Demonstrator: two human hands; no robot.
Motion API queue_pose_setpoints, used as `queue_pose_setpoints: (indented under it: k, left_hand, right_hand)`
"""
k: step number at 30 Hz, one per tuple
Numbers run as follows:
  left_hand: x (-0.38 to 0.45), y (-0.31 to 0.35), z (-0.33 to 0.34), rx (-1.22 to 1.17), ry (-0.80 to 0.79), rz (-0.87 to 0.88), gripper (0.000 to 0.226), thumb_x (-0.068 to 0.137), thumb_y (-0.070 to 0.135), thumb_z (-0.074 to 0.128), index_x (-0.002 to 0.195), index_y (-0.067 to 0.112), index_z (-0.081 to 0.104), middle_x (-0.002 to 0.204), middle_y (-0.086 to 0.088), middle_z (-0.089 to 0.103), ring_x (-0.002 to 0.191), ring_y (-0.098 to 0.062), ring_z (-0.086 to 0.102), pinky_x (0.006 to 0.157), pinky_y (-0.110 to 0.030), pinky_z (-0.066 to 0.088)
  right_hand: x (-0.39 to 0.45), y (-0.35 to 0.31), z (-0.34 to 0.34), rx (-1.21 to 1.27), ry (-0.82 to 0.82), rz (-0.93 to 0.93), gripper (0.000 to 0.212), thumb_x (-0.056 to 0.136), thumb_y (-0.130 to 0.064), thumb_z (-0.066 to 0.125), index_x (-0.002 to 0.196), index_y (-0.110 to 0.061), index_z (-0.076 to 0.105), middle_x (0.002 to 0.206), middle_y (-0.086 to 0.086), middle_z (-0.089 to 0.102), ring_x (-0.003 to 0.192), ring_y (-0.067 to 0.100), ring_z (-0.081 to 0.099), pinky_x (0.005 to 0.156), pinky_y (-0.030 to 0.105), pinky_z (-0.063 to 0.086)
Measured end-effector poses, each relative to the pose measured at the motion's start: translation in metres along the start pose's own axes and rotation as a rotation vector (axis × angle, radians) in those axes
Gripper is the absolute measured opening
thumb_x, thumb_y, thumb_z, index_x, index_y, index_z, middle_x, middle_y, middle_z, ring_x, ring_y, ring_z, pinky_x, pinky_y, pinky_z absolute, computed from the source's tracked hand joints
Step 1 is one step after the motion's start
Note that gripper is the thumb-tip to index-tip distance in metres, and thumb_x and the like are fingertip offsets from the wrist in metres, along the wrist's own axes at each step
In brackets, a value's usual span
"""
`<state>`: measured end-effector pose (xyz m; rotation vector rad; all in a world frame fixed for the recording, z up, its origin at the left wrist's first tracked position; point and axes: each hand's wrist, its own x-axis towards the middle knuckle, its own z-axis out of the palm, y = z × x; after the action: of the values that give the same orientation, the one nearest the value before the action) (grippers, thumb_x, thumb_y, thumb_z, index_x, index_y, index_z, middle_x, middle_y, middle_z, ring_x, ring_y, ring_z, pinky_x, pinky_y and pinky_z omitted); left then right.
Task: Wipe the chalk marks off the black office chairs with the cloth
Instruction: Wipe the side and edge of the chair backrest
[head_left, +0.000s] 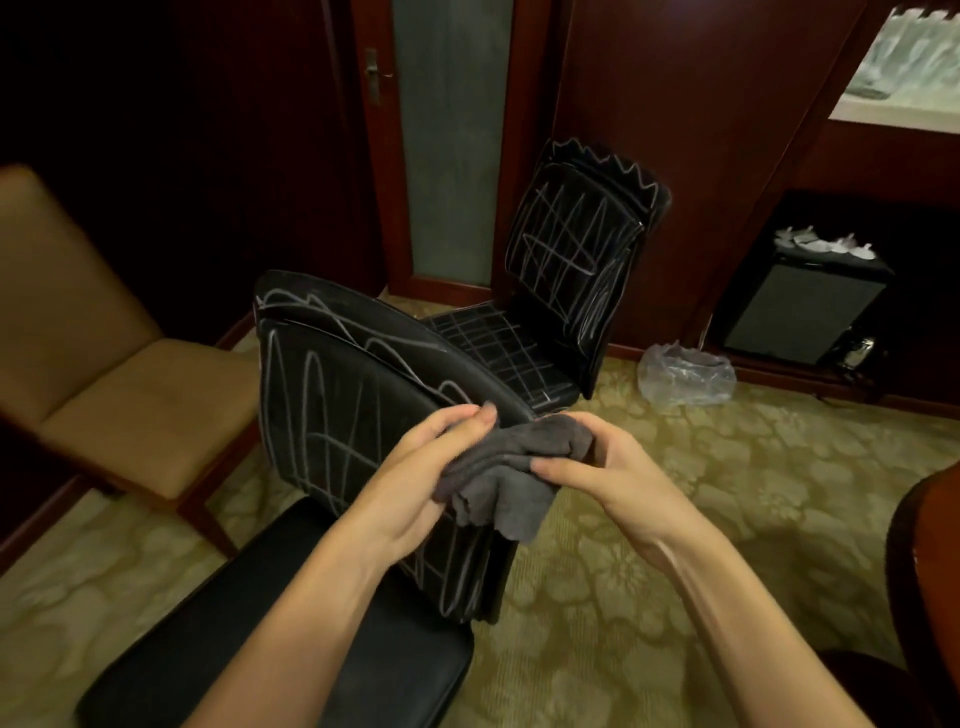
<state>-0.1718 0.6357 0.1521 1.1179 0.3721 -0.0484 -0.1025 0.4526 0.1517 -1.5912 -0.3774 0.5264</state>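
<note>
Two black office chairs here, both scribbled all over with white chalk: the near chair (358, 415) right in front, its backrest covered in loops and lines while its seat looks plain black, and the far chair (566, 270) behind it by the door, with a grid on the seat and zigzags along the top. One gray cloth (511, 475), bunched up and held at the top right corner of the near chair's backrest. Both hands are on it: the left hand (415, 478) pinches the left side with thumb and fingers, the right hand (597, 467) grips the right side, fingers curled round the fabric, a loose flap hanging below. One tan chair (104, 364) sits just left of the near chair. To the right there's open floor, a yellow-green flowered carpet (675, 519), with a crumpled clear plastic bag (685, 374) by the wall and a dark rounded wooden edge at the far right. Dark wood panelling all round, one door (447, 140) with a frosted glass strip, and a small black cabinet (800, 306) in a niche.
</note>
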Motion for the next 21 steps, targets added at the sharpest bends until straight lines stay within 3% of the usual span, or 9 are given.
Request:
queue_pose_setpoints:
  k: [3, 5, 9, 12, 15, 18, 21]
  left_hand:
    - [-0.009, 0.0, -0.018, 0.124, -0.058, -0.006, 0.073, 0.068, 0.021, 0.083, 0.135, 0.019, 0.054, 0.127, -0.007, 0.066, 0.113, -0.017, 0.067, 0.095, -0.032, 0.055]
    - [-0.011, 0.002, -0.025, 0.254, -0.078, 0.037, 0.074, 0.07, 0.015, 0.089, 0.136, 0.016, 0.055, 0.125, -0.006, 0.068, 0.115, -0.016, 0.066, 0.1, -0.035, 0.053]
    - [-0.014, 0.011, -0.029, 0.33, -0.096, 0.115, 0.033, 0.086, 0.005, 0.073, 0.118, 0.01, 0.069, 0.113, -0.007, 0.074, 0.109, -0.018, 0.069, 0.099, -0.04, 0.054]
    - [-0.012, 0.016, -0.038, 0.161, -0.012, 0.029, 0.022, 0.093, 0.018, 0.067, 0.115, 0.019, 0.07, 0.109, -0.002, 0.076, 0.107, -0.016, 0.07, 0.1, -0.042, 0.051]
    - [-0.016, 0.023, -0.056, 0.187, -0.024, 0.001, 0.023, 0.097, 0.032, 0.061, 0.118, 0.023, 0.067, 0.111, 0.002, 0.075, 0.102, -0.013, 0.072, 0.092, -0.039, 0.056]
    - [-0.023, 0.028, -0.077, 0.235, -0.155, 0.022, 0.029, 0.096, 0.03, 0.063, 0.124, 0.025, 0.062, 0.116, 0.0, 0.074, 0.105, -0.015, 0.071, 0.089, -0.036, 0.059]
    - [-0.026, 0.025, -0.092, 0.243, -0.269, -0.013, 0.044, 0.092, 0.02, 0.068, 0.135, 0.019, 0.056, 0.123, -0.002, 0.071, 0.114, -0.017, 0.067, 0.101, -0.04, 0.053]
  right_hand:
    - [-0.004, -0.003, 0.014, 0.056, 0.092, -0.046, 0.025, 0.086, -0.019, 0.07, 0.108, -0.008, 0.069, 0.102, 0.006, 0.075, 0.102, 0.02, 0.07, 0.079, 0.023, 0.054]
    - [-0.006, -0.007, 0.025, 0.084, 0.104, -0.05, 0.023, 0.09, -0.024, 0.064, 0.107, -0.011, 0.072, 0.103, 0.006, 0.075, 0.101, 0.017, 0.07, 0.08, 0.022, 0.054]
    - [-0.009, -0.017, 0.048, 0.186, 0.179, 0.01, 0.028, 0.091, -0.031, 0.063, 0.109, -0.012, 0.071, 0.104, 0.006, 0.075, 0.101, 0.019, 0.071, 0.082, 0.029, 0.056]
    - [-0.016, -0.017, 0.06, 0.306, 0.099, 0.089, 0.035, 0.088, -0.022, 0.066, 0.121, -0.009, 0.065, 0.114, 0.012, 0.072, 0.108, 0.026, 0.068, 0.087, 0.037, 0.055]
    - [-0.022, -0.014, 0.075, 0.332, 0.044, 0.14, 0.035, 0.088, -0.008, 0.065, 0.123, -0.004, 0.062, 0.118, 0.018, 0.069, 0.113, 0.031, 0.065, 0.094, 0.039, 0.054]
    - [-0.026, -0.011, 0.097, 0.453, 0.125, 0.135, 0.033, 0.092, -0.007, 0.061, 0.125, -0.004, 0.061, 0.119, 0.019, 0.068, 0.114, 0.031, 0.065, 0.096, 0.041, 0.053]
    - [-0.03, -0.009, 0.118, 0.499, 0.204, 0.118, 0.028, 0.095, -0.01, 0.056, 0.122, -0.002, 0.063, 0.118, 0.019, 0.069, 0.112, 0.031, 0.066, 0.093, 0.039, 0.055]
